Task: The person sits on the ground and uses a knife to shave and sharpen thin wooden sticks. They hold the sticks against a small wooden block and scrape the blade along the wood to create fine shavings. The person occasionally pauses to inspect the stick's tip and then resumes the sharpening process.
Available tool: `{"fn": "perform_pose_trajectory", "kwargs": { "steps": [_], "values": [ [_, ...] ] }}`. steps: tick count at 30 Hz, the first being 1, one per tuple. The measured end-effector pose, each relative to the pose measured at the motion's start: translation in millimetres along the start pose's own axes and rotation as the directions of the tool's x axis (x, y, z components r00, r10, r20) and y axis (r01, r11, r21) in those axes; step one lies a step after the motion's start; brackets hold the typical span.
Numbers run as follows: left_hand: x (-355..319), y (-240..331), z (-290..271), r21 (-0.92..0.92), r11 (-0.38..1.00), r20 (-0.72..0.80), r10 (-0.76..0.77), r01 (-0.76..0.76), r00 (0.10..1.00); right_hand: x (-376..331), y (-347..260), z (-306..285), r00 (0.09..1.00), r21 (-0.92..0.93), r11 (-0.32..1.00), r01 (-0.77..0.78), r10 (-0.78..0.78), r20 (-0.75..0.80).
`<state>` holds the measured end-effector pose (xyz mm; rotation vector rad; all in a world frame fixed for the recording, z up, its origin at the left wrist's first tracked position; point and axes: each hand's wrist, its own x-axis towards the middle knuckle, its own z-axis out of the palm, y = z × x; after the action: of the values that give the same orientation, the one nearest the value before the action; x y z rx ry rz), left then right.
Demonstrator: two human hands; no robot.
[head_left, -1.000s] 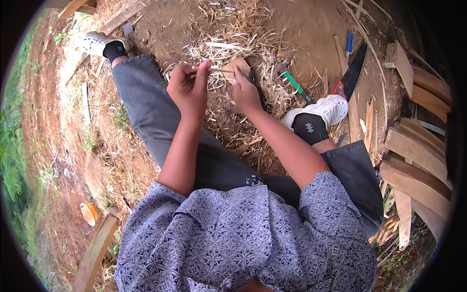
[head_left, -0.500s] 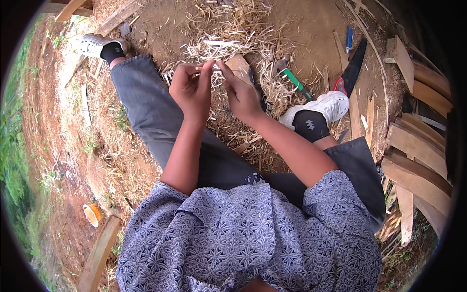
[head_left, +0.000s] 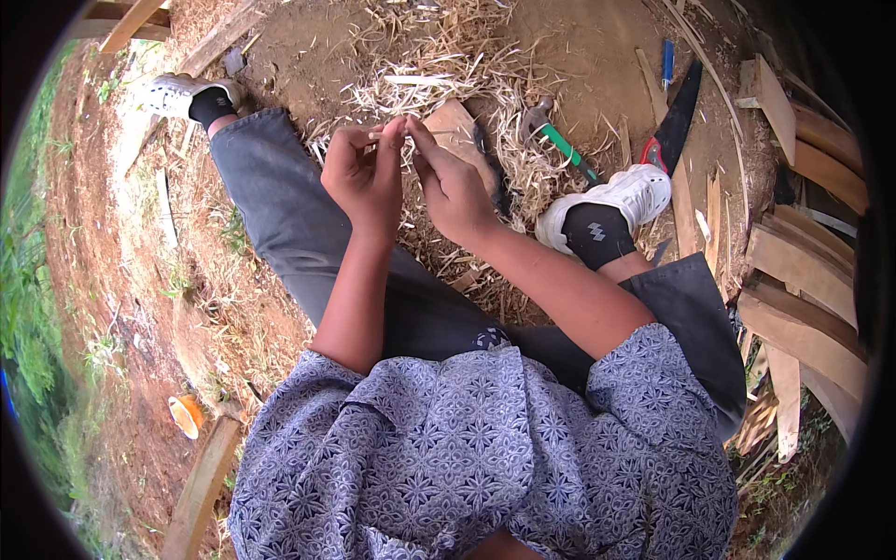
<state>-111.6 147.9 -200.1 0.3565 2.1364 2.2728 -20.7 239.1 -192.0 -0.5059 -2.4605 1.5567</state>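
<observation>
My left hand (head_left: 368, 182) is raised in front of me, thumb and forefinger pressed in a pinch. Its fingertips meet those of my right hand (head_left: 454, 191), whose fingers reach across from the other side. A small pale sliver (head_left: 375, 133) shows at the left fingers; what lies between the fingertips is too small and covered to name. Beyond my right hand, a flat brown block (head_left: 453, 129) rests on the ground, partly hidden, with a dark object (head_left: 490, 154) along its right side.
Pale wood shavings (head_left: 429, 79) cover the dirt. A green-handled hammer (head_left: 560, 142), a saw (head_left: 679, 117) and a blue stick-like object (head_left: 667, 63) lie to the right. Curved wooden boards (head_left: 803, 271) are stacked at far right. An orange bowl-like object (head_left: 187, 415) lies left.
Both hands stay together at nearly the same place. My right hand has shifted slightly left, its fingers turning a little against the left fingertips.
</observation>
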Motion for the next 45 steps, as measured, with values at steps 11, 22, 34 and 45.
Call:
{"fn": "perform_pose_trajectory", "kwargs": {
  "steps": [11,22,34,45],
  "values": [
    [2.2,2.7,-3.8,0.008,1.0,0.095,-0.027,0.026,0.995,3.6,77.1,3.1,0.95,-0.17,0.935,-0.311,0.31,-0.032],
    [14.9,-2.1,-12.7,0.063,0.981,0.211,0.167,-0.184,0.963,5.4,87.6,0.9,0.944,-0.237,0.914,-0.33,0.313,-0.109],
    [-1.5,22.9,-23.2,0.193,0.974,0.298,0.057,-0.118,0.953,30.8,97.9,-35.9,0.995,-0.36,0.929,-0.086,0.062,-0.077],
    [-14.4,14.5,-20.9,0.148,0.971,0.215,0.151,-0.185,0.965,41.2,96.7,-39.9,0.966,-0.209,0.962,-0.176,0.21,0.152]
  ]
}}
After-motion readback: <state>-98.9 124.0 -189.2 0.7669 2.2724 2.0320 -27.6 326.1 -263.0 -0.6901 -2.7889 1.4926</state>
